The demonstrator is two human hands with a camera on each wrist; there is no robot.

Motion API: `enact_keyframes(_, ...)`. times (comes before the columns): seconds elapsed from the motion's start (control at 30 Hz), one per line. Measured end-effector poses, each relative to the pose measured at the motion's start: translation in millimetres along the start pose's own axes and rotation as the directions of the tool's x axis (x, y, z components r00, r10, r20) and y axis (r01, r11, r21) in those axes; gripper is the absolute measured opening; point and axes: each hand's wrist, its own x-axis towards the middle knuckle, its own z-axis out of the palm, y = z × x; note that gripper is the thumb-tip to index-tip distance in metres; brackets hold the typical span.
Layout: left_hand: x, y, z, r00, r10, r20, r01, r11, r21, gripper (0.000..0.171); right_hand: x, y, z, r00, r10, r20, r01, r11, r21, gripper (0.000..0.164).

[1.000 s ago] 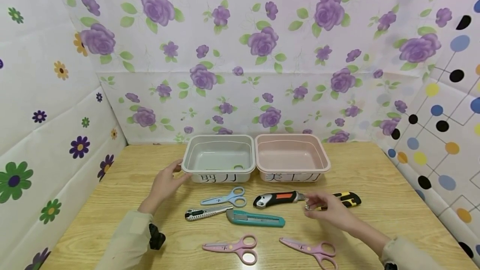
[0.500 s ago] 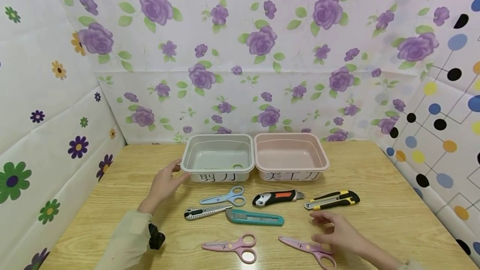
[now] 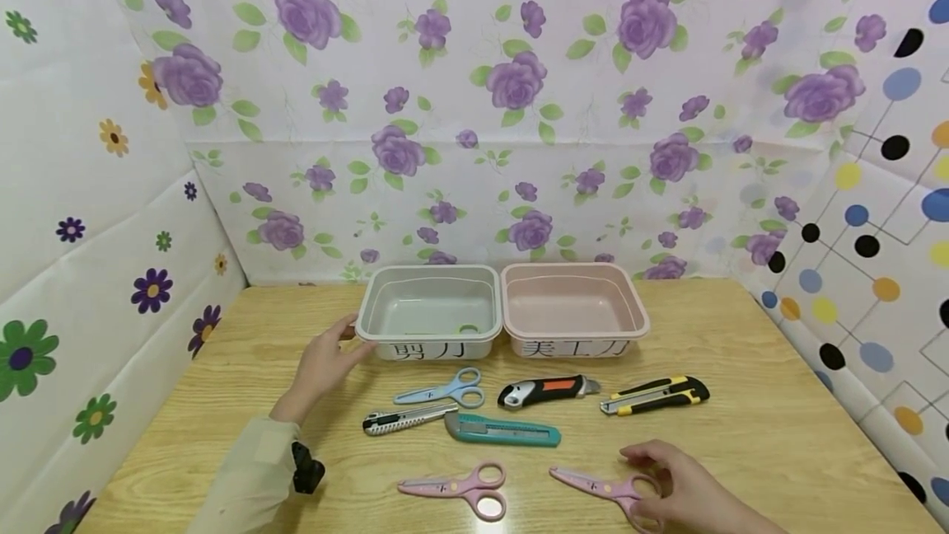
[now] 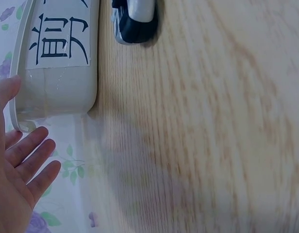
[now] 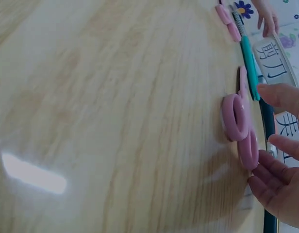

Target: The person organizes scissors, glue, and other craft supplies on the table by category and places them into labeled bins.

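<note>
My left hand (image 3: 326, 363) is at the left front corner of the grey bin (image 3: 433, 272). Its thumb touches the rim, and the other fingers extend loosely beside it, as the left wrist view shows. My right hand (image 3: 685, 489) is over the handles of the right-hand pink scissors (image 3: 589, 482), which lie on the table. In the right wrist view, its fingertips are right at one handle loop (image 5: 248, 153), with the thumb spread away. A second pair of pink scissors (image 3: 452, 487) lies to the left. A yellow-green loop (image 3: 469, 328) shows inside the grey bin.
A pink bin (image 3: 574, 334) stands against the grey one's right side. Before them lie blue scissors (image 3: 437, 393), a silver box cutter (image 3: 408, 420), a teal box cutter (image 3: 507, 431), a black-and-orange utility knife (image 3: 549, 390) and a yellow-and-black box cutter (image 3: 656, 395).
My right hand has left the yellow-and-black box cutter and moved toward me to the right-hand pink scissors' handles. My left hand stays at the grey bin's corner.
</note>
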Motion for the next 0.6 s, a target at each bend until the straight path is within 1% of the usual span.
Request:
enact_keyframes(0.1, 0.4, -0.4, -0.5, 1.0, 0.0, -0.004, 0.0, 1.0, -0.008, 0.067, -1.5, 1.3, 1.3, 0.999, -0.049, 0.024, 0.047, 0.996, 0.073, 0.06)
enact_keyframes(0.13, 0.5, -0.6, -0.6, 1.0, 0.002, -0.004, -0.002, 1.0, -0.006, 0.067, -2.1, 1.5, 1.5, 0.997, -0.066, 0.029, 0.064, 0.995, 0.081, 0.06)
enact_keyframes(0.2, 0.9, -1.0, -0.9, 1.0, 0.0, -0.004, 0.0, 1.0, -0.005, 0.067, -2.9, 2.1, 1.8, 0.995, -0.092, 0.033, 0.09, 0.994, 0.058, 0.06)
enact_keyframes(0.33, 1.1, -0.8, -1.1, 1.0, 0.006, -0.005, -0.006, 1.0, 0.0, 0.066, -4.8, 3.7, 2.2, 0.994, -0.105, 0.018, 0.106, 0.99, -0.094, 0.06)
enact_keyframes(0.43, 1.0, 0.2, -1.2, 1.0, 0.0, -0.005, 0.0, 1.0, -0.001, 0.066, -6.3, 6.1, 3.3, 0.99, -0.139, 0.005, 0.136, 0.965, -0.226, 0.062)
enact_keyframes(0.5, 0.9, 0.4, -0.9, 1.0, -0.002, 0.0, 0.002, 1.0, 0.002, 0.066, -7.0, 7.7, 3.9, 0.986, -0.168, 0.002, 0.161, 0.944, -0.287, 0.064)
enact_keyframes(0.6, 0.9, 0.4, 0.2, 1.0, -0.01, 0.006, 0.01, 1.0, -0.001, 0.066, -6.9, 9.4, 4.3, 0.981, -0.191, 0.015, 0.186, 0.926, -0.327, 0.064)
